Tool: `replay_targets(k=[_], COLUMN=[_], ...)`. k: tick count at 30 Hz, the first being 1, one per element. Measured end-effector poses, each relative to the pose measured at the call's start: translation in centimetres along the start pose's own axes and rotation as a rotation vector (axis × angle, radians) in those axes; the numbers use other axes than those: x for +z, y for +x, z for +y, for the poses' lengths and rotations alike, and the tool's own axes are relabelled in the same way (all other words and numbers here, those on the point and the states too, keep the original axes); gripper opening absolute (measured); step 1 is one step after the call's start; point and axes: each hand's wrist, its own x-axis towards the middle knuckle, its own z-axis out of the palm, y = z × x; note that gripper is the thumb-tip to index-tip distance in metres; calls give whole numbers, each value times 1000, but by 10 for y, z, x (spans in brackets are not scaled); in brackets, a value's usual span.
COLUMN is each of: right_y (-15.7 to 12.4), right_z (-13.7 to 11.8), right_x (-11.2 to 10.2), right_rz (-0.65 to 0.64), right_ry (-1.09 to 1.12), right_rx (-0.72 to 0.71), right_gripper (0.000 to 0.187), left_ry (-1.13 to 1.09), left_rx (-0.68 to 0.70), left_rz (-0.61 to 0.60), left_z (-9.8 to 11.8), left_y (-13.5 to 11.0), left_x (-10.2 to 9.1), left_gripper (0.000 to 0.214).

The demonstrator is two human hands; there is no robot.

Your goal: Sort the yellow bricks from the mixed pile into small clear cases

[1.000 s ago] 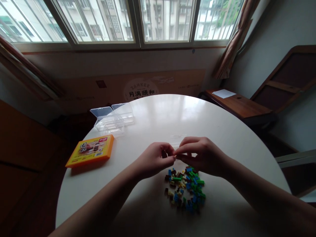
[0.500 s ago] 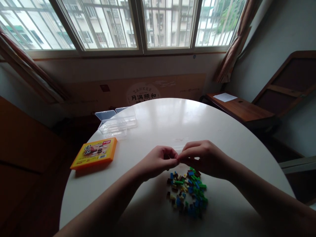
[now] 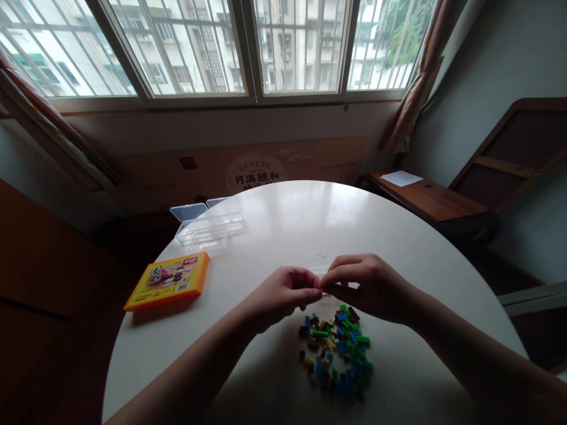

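Note:
My left hand (image 3: 290, 289) and my right hand (image 3: 365, 280) meet fingertip to fingertip above the table, both closed in a pinch. Whatever lies between the fingertips is too small and too covered to make out. Just below them, nearer to me, spreads a loose pile of small building bricks (image 3: 354, 354) in green, blue, brown, yellow and black. Behind the fingers, a clear plastic piece (image 3: 322, 262) lies on the table, partly covered by my right hand.
The round white table (image 3: 283, 227) carries a yellow-orange flat box (image 3: 170, 280) at left and open clear plastic cases (image 3: 206, 230) near its far left edge. A wooden desk (image 3: 438, 198) with a paper sheet (image 3: 401, 177) stands beyond the right side, under a barred window (image 3: 199, 53).
The whole view has shifted slightly, with the scene a little lower in the picture. My hands stay pinched together over the bricks, their fingers barely changed.

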Motion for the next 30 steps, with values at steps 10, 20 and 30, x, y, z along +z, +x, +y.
replay_targets(k=[10,20,30], right_y=[0,0,4], right_z=[-2,-5,9], right_x=[-2,-2,12], right_rz=[-12,-45,-47], right_ry=[-22,-79,-285], right_rx=[39,92,350], right_gripper=[10,6,11], left_ry=[-8,119,824], left_rx=[12,83,300], left_rz=[14,55,348], left_z=[-1,-6,-12], left_y=[1,4,5], left_x=[1,1,-25], left_gripper=[36,30,22])
